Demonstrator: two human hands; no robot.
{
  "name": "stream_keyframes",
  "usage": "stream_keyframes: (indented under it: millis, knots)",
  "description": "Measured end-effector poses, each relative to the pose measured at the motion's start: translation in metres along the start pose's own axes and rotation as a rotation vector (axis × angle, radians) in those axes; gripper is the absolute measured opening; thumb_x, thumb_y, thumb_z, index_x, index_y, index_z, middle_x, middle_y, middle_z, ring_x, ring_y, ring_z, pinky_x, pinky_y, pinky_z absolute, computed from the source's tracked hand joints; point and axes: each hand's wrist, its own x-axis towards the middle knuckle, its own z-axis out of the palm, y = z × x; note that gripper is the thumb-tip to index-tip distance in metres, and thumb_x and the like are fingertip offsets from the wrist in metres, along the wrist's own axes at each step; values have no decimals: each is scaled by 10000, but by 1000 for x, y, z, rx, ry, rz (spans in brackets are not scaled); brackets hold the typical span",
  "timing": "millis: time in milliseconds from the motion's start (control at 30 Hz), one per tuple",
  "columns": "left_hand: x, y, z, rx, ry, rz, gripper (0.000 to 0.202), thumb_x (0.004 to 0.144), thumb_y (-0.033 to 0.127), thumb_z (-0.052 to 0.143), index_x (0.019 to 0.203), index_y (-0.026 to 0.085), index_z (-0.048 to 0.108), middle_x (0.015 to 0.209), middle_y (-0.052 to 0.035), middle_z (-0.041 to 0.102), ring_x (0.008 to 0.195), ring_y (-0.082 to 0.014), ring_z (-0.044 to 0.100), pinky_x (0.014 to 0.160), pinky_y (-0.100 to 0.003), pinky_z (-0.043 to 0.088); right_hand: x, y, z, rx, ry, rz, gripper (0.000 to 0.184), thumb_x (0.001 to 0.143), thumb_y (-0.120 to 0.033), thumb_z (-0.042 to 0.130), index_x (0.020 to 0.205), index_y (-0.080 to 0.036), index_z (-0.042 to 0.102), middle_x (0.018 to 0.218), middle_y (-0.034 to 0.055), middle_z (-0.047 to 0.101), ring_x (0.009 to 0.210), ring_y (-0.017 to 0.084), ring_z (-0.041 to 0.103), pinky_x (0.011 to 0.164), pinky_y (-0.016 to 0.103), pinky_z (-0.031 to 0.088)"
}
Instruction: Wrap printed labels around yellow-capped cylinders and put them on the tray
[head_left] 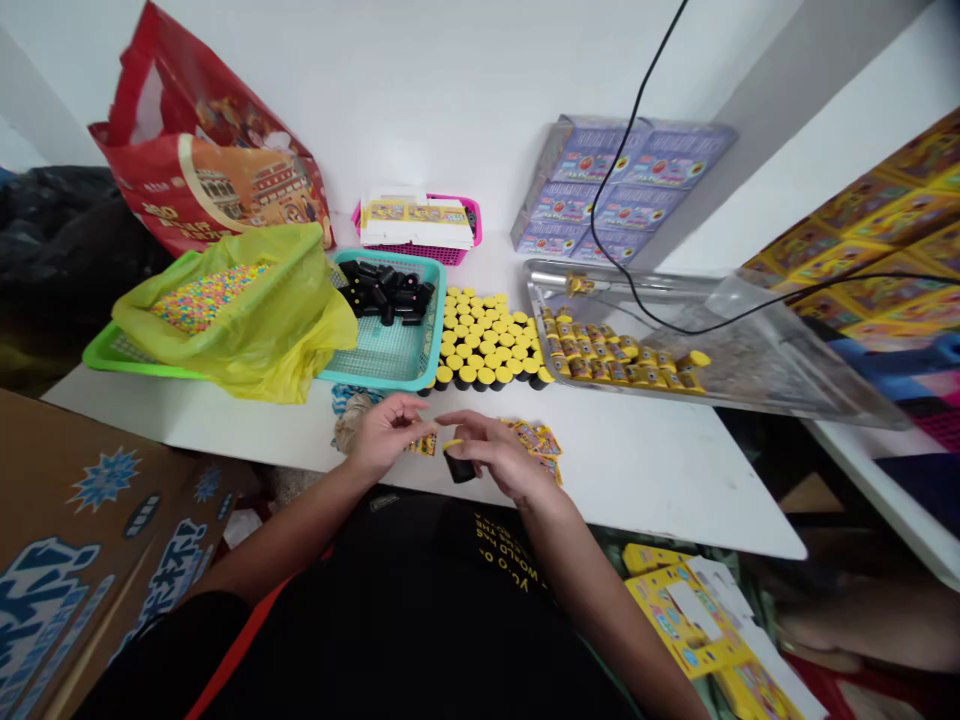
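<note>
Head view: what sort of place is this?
Probably a small hand-packing workspace for sweets or toys: a basket of colourful beads, rows of yellow-capped black tubes, and stacked printed boxes close by.

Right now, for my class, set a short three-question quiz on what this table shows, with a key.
1. What colour is the basket holding the loose black tubes?
2. True or false: the metal tray holds labelled tubes with yellow caps.
3. What object is between the left hand and the right hand?

Key:
1. Teal.
2. True.
3. A black tube with a yellow cap.
</note>
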Motion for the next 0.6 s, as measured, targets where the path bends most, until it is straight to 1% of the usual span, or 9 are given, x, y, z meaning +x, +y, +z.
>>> stream_keyframes:
  millis: [67,167,233,333,367,400,467,533,600]
  knots:
    - [0,3,4,51,-8,49,376,628,364,841,888,148,676,621,33,577,543,-76,503,526,-206,393,0,5,5,-2,-32,46,260,614,-281,712,872,-244,712,546,-81,506,422,75,400,389,219,283]
    - [-1,8,9,81,-28,66,344,651,368,825,875,145,687,622,29,570,555,-76,498,532,-207,402,3,11,11,35,26,67,114,611,-289,707,696,-222,672,526,-73,532,410,70,405,387,217,290]
    - [-3,8,9,53,-54,21,370,662,376,815,923,145,691,664,13,595,577,-87,517,518,-207,408,4,12,10,67,85,67,110,604,-288,713,661,-217,651,513,-73,531,405,70,408,380,213,288]
    - [-4,5,5,27,-124,-86,429,687,393,793,1026,149,696,768,-27,644,651,-119,563,508,-213,430,4,11,6,119,142,46,125,601,-294,717,679,-220,653,512,-76,532,405,70,415,374,206,287]
    - [-5,3,3,40,-144,-107,419,696,398,784,1023,148,703,794,-38,653,666,-126,570,508,-216,438,4,11,5,125,154,35,125,603,-296,716,680,-220,654,514,-75,533,408,70,419,376,204,289]
    - [-5,1,1,66,-156,-111,386,706,402,774,987,144,714,799,-43,655,660,-125,569,506,-218,442,3,11,4,124,164,25,124,607,-297,716,681,-219,656,518,-73,534,411,69,422,378,204,290]
    - [-6,-2,-1,138,-151,-77,307,728,410,753,865,137,724,754,-36,642,606,-110,543,491,-218,434,4,12,2,105,175,9,122,616,-299,719,685,-217,660,528,-70,539,416,68,423,385,205,293]
    - [-5,-4,-2,201,-129,-11,269,750,407,733,762,139,708,683,-19,617,554,-96,510,477,-214,416,4,14,1,87,171,-6,126,624,-297,725,701,-216,668,550,-65,549,427,68,426,393,207,300]
    - [-5,-4,-2,237,-112,68,249,760,388,731,717,147,690,648,-11,609,550,-97,509,487,-215,410,3,14,-2,68,162,-34,138,637,-295,726,742,-216,687,589,-52,571,451,73,440,404,209,312]
